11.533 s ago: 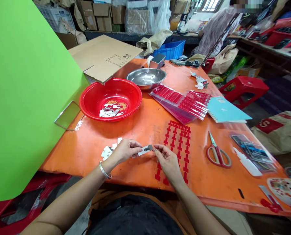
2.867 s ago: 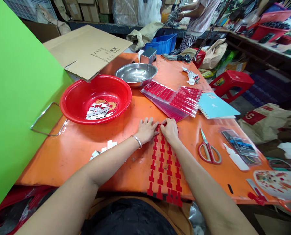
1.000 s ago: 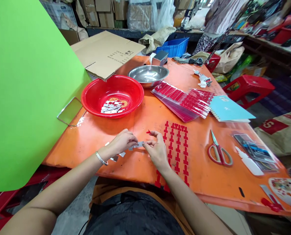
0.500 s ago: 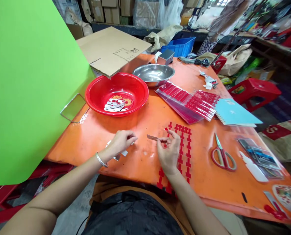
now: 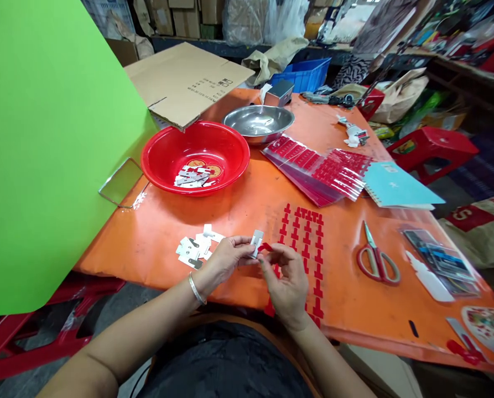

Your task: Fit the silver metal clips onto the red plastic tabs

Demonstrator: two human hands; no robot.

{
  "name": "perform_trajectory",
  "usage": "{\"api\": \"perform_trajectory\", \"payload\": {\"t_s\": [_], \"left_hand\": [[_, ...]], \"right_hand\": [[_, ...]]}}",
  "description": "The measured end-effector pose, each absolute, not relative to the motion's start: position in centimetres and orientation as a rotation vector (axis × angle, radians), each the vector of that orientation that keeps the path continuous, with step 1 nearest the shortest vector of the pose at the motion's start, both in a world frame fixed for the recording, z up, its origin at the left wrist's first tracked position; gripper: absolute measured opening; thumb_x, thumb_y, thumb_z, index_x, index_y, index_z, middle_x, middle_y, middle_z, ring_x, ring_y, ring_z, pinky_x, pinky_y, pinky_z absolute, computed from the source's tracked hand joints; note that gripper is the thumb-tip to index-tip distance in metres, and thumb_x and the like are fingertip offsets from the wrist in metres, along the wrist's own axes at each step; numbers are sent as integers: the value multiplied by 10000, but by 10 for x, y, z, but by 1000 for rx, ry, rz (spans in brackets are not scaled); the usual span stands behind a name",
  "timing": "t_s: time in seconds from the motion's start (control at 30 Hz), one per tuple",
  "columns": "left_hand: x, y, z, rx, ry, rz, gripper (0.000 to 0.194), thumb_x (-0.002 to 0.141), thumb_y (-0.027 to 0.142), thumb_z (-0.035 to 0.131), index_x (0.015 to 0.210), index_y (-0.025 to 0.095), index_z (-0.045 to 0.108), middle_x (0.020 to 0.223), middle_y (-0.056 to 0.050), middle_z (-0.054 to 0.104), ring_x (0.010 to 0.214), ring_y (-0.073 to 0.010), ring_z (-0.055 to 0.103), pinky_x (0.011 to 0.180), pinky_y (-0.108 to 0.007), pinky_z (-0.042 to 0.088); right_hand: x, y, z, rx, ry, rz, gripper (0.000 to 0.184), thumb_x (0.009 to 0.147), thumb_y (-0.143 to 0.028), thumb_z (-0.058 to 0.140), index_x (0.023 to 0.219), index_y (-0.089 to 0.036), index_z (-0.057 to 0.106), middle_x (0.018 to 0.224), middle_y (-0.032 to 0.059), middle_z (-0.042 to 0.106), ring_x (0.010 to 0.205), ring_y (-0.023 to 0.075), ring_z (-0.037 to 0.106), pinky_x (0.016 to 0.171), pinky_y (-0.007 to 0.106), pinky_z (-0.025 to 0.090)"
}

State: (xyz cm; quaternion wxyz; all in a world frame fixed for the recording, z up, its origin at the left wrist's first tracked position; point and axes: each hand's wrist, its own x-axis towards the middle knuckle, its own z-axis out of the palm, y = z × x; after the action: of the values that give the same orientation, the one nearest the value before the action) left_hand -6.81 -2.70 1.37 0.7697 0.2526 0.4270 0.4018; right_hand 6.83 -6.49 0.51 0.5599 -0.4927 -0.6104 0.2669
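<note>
Red piece (image 5: 265,246) pinched by the right hand (image 5: 290,279), on the basin's (image 5: 233,157) near side, is probably best kept square to the plate (image 5: 256,240) the left hand (image 5: 227,258) pinches.

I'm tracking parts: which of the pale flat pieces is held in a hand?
The pale flat piece pinched in the left hand; others in sight lie in the pile on the orange table or in the red basin.
</note>
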Motion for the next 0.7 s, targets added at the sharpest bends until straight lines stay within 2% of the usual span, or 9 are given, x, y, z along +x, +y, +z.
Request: {"api": "perform_trajectory", "payload": {"t_s": [0.07, 0.17, 0.33, 0.5, 0.7], "left_hand": [[-63, -30, 14, 590, 985, 906, 267, 672, 235, 745, 871, 100, 628, 773, -62, 692, 653, -132, 654, 664, -249, 512], [-57, -32, 15, 694, 1042, 901, 216, 735, 196, 683, 913, 96, 612, 796, -80, 705, 613, -105, 644, 611, -207, 489], [-50, -33, 18, 705, 1032, 827, 255, 712, 140, 689, 958, 89, 647, 831, -82, 715, 595, -95, 639, 595, -194, 494], [-43, -34, 17, 672, 951, 824, 304, 690, 185, 714, 977, 94, 673, 746, -59, 709, 616, -122, 650, 670, -254, 542], [-42, -34, 20, 676, 950, 830, 308, 669, 189, 719, 959, 90, 694, 723, -52, 706, 630, -121, 648, 673, -243, 546]], "right_hand": [[74, -61, 13, -1274, -1236, 765, 187, 798, -229, 645, 964, -208, 562, 836, 15, 582, 736, 139, 585, 674, 292, 525], [82, -51, 20, -1324, -1038, 949, 207, 727, -271, 703, 852, -196, 556, 772, -6, 584, 708, 127, 575, 655, 263, 503], [89, -45, 16, -1321, -912, 1122, 271, 642, -269, 740, 814, -191, 545, 717, -25, 580, 667, 117, 566, 637, 253, 490], [85, -48, 13, -1302, -898, 1118, 257, 656, -273, 724, 816, -197, 537, 720, -20, 590, 661, 126, 586, 619, 261, 507], [83, -48, 13, -1307, -940, 1057, 238, 670, -262, 717, 817, -194, 542, 736, -9, 597, 674, 134, 606, 588, 255, 527]]}}
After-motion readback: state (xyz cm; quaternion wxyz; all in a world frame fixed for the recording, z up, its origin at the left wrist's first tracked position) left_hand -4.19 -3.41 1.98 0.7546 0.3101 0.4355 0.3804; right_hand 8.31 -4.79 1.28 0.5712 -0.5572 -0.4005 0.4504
